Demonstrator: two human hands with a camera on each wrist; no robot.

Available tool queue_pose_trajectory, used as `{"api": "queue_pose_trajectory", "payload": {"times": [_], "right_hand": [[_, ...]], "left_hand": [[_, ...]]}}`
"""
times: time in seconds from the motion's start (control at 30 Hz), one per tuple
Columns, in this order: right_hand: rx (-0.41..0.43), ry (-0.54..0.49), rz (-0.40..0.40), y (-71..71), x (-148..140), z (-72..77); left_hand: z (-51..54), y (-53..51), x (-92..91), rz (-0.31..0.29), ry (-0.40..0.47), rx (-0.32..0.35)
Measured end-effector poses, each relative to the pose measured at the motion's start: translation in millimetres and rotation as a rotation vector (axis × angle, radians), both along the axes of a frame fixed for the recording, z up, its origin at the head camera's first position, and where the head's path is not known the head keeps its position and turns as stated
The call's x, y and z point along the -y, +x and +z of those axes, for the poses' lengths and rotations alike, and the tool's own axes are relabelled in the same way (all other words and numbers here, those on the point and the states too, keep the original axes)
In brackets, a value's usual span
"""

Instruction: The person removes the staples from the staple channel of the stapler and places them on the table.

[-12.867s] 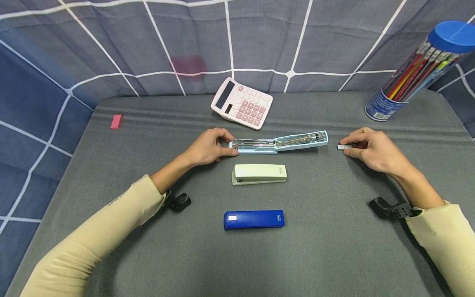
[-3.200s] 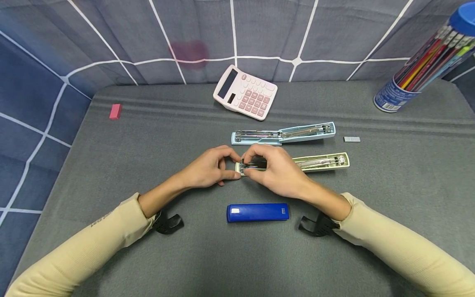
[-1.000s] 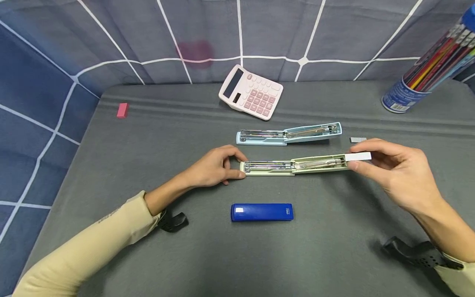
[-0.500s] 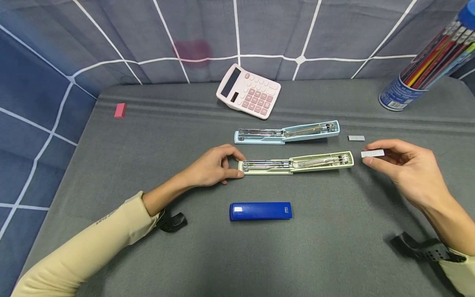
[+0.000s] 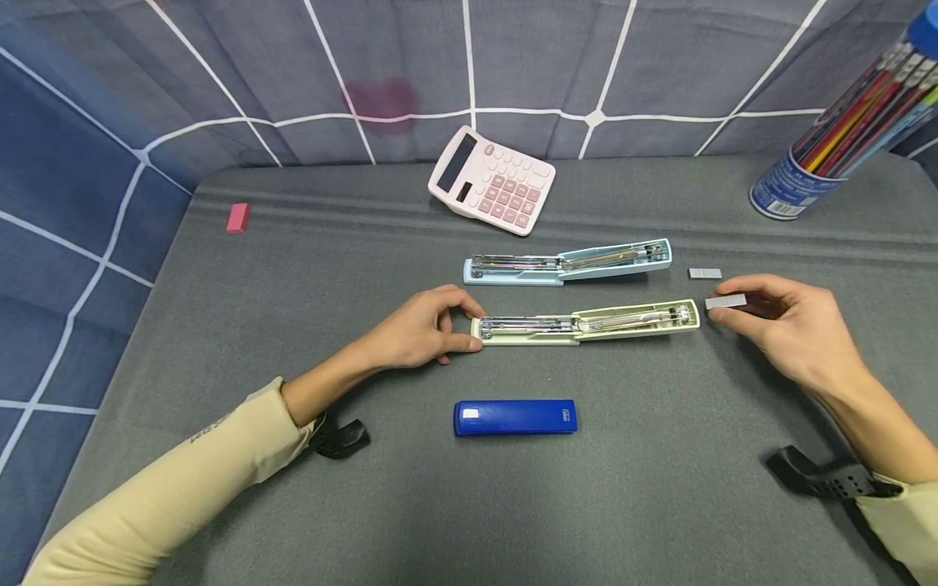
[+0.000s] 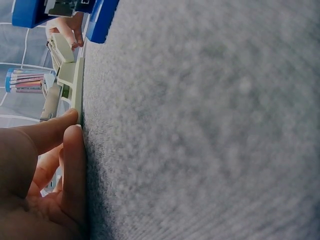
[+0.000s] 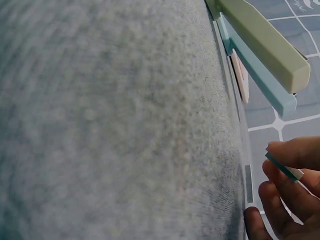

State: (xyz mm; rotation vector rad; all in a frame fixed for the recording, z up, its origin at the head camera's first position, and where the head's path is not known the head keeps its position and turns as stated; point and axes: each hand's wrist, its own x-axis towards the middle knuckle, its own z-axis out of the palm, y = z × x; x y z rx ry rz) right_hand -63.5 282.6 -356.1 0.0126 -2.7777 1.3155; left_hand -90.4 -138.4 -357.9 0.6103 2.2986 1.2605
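My left hand (image 5: 414, 330) pinches the left end of a pale green stapler (image 5: 637, 319), which lies unfolded on the cloth with its metal staple channel showing. To the right of that stapler my right hand (image 5: 802, 330) holds a strip of staples (image 5: 725, 301) between thumb and fingers; in the right wrist view the strip (image 7: 282, 166) is off the cloth. Just behind, a light blue stapler (image 5: 615, 260) is also unfolded. A second staple strip (image 5: 705, 273) lies on the cloth near its right end. In front rests a closed blue stapler (image 5: 515, 417).
A pink calculator (image 5: 493, 181) lies at the back middle, and a small red block (image 5: 238, 218) at the back left. A blue tub of pencils (image 5: 791, 185) stands at the back right. A gridded curtain (image 5: 535, 65) hangs behind the grey-covered table (image 5: 330, 521).
The green stapler, closed in the oldest frame, is now unfolded. My right hand has moved from over its left part to beyond its right end, carrying a staple strip. The left hand keeps its grip.
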Motion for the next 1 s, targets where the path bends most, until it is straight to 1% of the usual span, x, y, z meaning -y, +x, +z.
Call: {"api": "queue_pose_trajectory", "payload": {"times": [0.27,0.47,0.8,1.0], "right_hand": [[-0.014,0.009,0.010,-4.4,-0.9,-7.7],[-0.033,0.056,0.040,-4.6,-1.9,-10.7],[-0.033,0.111,0.062,-3.7,-0.7,-9.2],[-0.050,0.113,0.082,-4.5,0.8,-9.0]], "left_hand": [[0.0,0.8,0.5,0.000,0.003,0.001],[0.0,1.2,0.4,0.000,0.004,0.007],[0.0,1.0,-0.2,-0.005,0.003,0.008],[-0.4,0.3,0.4,-0.008,0.011,0.002]]}}
